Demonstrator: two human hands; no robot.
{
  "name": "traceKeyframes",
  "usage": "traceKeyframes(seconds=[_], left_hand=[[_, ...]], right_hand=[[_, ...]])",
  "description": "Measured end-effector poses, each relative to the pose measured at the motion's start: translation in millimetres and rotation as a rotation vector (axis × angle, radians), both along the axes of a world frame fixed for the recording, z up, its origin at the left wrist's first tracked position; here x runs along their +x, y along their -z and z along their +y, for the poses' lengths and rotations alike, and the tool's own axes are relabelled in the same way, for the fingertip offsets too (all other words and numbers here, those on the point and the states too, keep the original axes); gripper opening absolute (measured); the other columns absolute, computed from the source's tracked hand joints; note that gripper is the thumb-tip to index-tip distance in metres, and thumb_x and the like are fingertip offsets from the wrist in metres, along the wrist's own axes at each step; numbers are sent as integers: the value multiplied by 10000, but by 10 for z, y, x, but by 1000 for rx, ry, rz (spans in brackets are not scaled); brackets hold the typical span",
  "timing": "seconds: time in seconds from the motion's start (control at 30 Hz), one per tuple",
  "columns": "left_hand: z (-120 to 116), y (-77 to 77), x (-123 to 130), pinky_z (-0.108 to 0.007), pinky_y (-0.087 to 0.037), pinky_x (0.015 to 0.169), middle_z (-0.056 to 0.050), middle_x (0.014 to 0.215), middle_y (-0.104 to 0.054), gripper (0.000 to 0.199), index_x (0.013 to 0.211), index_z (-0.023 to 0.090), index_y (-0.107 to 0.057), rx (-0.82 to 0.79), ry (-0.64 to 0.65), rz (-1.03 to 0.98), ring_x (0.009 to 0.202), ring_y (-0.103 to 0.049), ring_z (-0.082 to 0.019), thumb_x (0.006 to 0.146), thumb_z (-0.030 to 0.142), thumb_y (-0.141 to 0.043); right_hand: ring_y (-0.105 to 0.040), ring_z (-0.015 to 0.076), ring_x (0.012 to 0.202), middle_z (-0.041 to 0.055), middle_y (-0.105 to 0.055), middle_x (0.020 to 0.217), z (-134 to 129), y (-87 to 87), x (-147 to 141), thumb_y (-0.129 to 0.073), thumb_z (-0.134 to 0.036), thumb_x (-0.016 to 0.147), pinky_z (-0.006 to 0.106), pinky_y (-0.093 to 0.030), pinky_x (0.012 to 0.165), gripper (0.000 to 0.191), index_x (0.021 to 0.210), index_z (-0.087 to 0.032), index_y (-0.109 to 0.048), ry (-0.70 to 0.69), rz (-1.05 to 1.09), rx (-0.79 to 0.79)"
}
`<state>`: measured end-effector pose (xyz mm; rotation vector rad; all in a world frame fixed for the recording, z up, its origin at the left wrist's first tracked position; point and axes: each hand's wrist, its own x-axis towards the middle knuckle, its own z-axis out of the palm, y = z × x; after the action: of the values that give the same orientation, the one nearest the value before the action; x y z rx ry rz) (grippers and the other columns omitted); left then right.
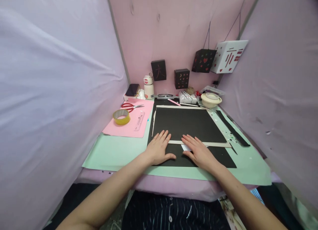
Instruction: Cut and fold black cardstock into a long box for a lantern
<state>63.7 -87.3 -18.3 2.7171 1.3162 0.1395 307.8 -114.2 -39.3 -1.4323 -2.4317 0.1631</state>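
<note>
Left hand (160, 148) and right hand (198, 151): both flat, fingers extended, gripping nothing. Black rectangular paper panel with pale edge strips (190, 124) lies right in front of you, on a larger black paper sheet (221, 155). Your fingers reach over the panel's near edge, probably to keep the layers flat and aligned. Small white paper piece (185, 147) shows beside your right hand. Red-handled metal scissors (133, 107), yellow tape roll (121, 121) and clear flat ruler (139, 121) sit on a pink paper sheet (116, 130) to your left, likely parked clear of your hands but reachable. Containers: cream round bowl (210, 103), white round piece on top, inside hidden; cream capped bottle (149, 91), contents not visible.
</note>
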Motion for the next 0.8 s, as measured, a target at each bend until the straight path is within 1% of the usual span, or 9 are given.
traceKeyframes(seconds=[0.13,0.27,0.37,0.47,0.53,0.6,0.7,0.8], left_hand=[[-19,-24,-32,-461,-149,1180,-164,1585,-154,1029,1505,86,-243,-27,-26,-10,1471,-105,-306,781,794,-430],[-1,-34,-34,-455,-152,1181,-161,1585,-149,1000,1506,87,-242,-40,-22,-22,1470,-110,-304,800,768,-440],[18,-30,-46,-462,-178,1175,-173,1577,-172,963,1502,100,-262,-24,-16,-32,1466,-134,-303,817,754,-433],[29,-22,-51,-463,-185,1174,-169,1576,-179,933,1505,113,-262,-9,-20,-21,1465,-139,-298,832,740,-423],[34,-5,-56,-472,-180,1175,-153,1581,-177,919,1508,123,-260,4,-25,-1,1466,-136,-301,840,734,-416],[42,26,-71,-510,-184,1165,-137,1581,-193,899,1508,153,-273,39,-39,5,1463,-143,-322,838,737,-415],[66,93,-109,-565,-230,1127,-129,1578,-223,871,1504,209,-299,99,-87,-9,1451,-152,-378,828,745,-421],[86,147,-138,-575,-258,1107,-130,1578,-229,869,1501,234,-311,135,-111,-12,1443,-144,-415,815,753,-436]], right_hand=[[-348,242,1402,62,-394,1512,-50,40,195,-421,-503,954,491,-321,1134,551,1445,-255,-411,72,-5,15],[-380,249,1383,69,-426,1493,-127,80,472,-413,-499,957,482,-338,1129,536,1418,-229,-456,159,-23,40],[-420,271,1355,77,-479,1454,-175,129,687,-410,-494,959,491,-367,1106,519,1381,-207,-505,269,-34,78],[-465,293,1317,109,-535,1400,-215,170,853,-402,-488,961,504,-387,1083,511,1334,-174,-555,402,-28,134],[-490,292,1295,129,-553,1377,-239,183,911,-386,-479,966,496,-397,1075,507,1305,-154,-579,472,-12,161],[-505,284,1284,135,-556,1373,-256,186,926,-378,-467,971,486,-400,1073,498,1290,-147,-589,515,4,171],[-498,270,1291,106,-550,1385,-268,189,906,-382,-448,974,504,-367,1089,462,1292,-183,-586,541,26,180],[-467,265,1320,77,-544,1395,-275,202,889,-391,-444,972,529,-320,1105,439,1301,-221,-578,570,43,193]])
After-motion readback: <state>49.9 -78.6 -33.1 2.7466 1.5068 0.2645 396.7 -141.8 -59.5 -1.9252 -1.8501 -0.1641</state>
